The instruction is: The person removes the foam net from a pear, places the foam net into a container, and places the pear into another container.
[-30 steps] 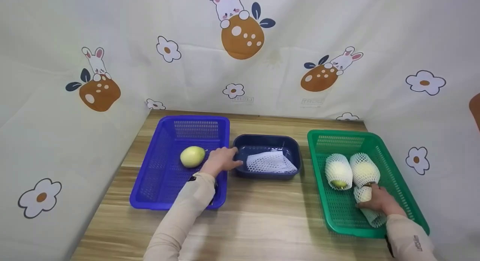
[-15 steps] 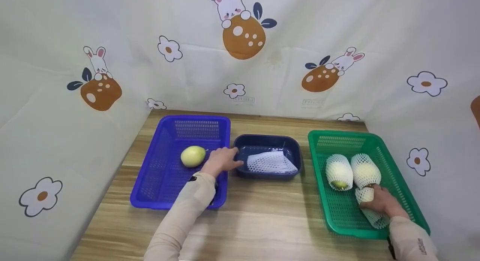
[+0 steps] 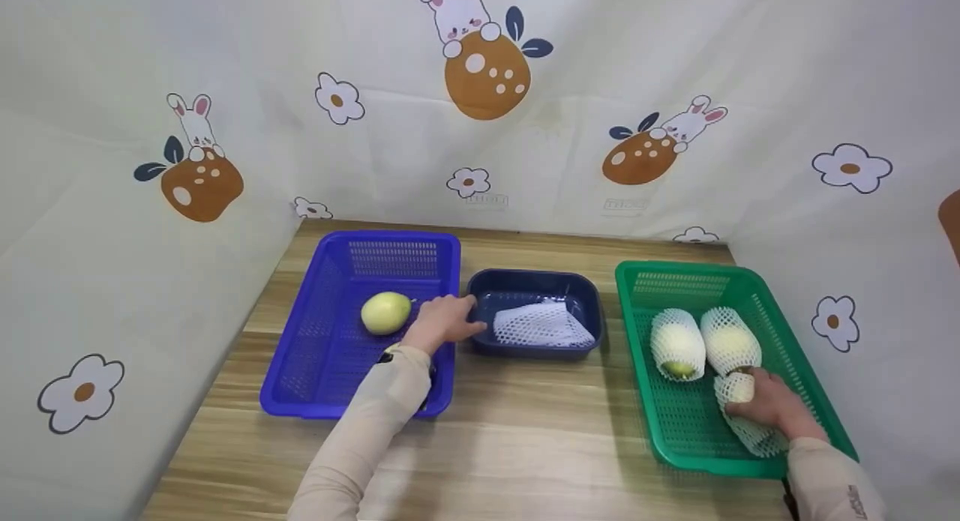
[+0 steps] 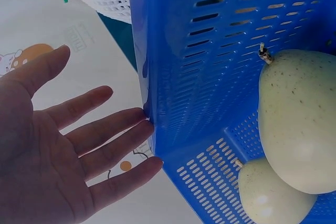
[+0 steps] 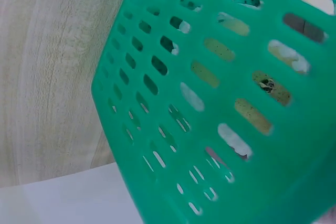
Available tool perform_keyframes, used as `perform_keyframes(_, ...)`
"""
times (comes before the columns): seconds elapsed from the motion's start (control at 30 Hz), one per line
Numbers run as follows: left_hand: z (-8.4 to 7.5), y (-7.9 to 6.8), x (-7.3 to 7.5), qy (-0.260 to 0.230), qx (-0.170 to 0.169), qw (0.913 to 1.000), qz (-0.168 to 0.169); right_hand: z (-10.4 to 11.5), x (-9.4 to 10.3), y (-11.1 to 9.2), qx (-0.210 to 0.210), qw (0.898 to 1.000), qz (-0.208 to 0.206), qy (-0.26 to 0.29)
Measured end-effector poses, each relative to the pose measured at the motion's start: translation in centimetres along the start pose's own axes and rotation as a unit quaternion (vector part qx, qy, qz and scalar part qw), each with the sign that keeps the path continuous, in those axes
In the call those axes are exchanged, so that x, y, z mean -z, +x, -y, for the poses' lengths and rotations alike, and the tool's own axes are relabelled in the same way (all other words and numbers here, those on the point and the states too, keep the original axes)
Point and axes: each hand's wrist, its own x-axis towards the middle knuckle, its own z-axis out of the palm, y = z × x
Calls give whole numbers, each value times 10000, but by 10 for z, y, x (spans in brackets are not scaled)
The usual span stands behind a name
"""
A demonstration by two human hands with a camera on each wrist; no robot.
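My left hand (image 3: 444, 318) is spread with straight fingers over the right rim of the blue basket (image 3: 270, 378). In the left wrist view its fingertips are right at the basket wall. One bare pear (image 3: 385, 313) lies in that basket; another pear (image 4: 273, 195), seen in the left wrist view, is mostly hidden by my sleeve in the head view. My right hand (image 3: 772, 405) grips a pear in a white foam net (image 3: 739, 388) in the green basket (image 3: 652, 438). Two more netted pears (image 3: 677, 345) lie beyond it. In the right wrist view the slotted green wall (image 5: 173, 103) mostly hides that hand.
Between the baskets stands a dark blue tray (image 3: 536, 350) with white foam netting (image 3: 536, 322) lying flat in it. All three containers rest on a wood-grain table (image 3: 540, 446). A pale cloth with rabbit prints (image 3: 375, 154) hangs around the back and sides.
My right hand and the netted pear it grips have shifted slightly to the right inside the green basket. The left hand has stayed in place.
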Motion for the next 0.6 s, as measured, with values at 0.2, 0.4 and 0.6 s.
perform_keyframes(0.2, 0, 0, -1, -36, -1, 10000, -21, 0, 4, -1, 36, 10000, -70, -46)
perform_keyframes(0.4, 0, 0, 0, -25, -8, 10000, -8, 3, 8, -3, 187, 9996, -176, -116)
perform_keyframes(0.6, 0, 0, 1, -34, -28, 10000, 14, 6, 12, -5, 249, 9992, -284, -137)
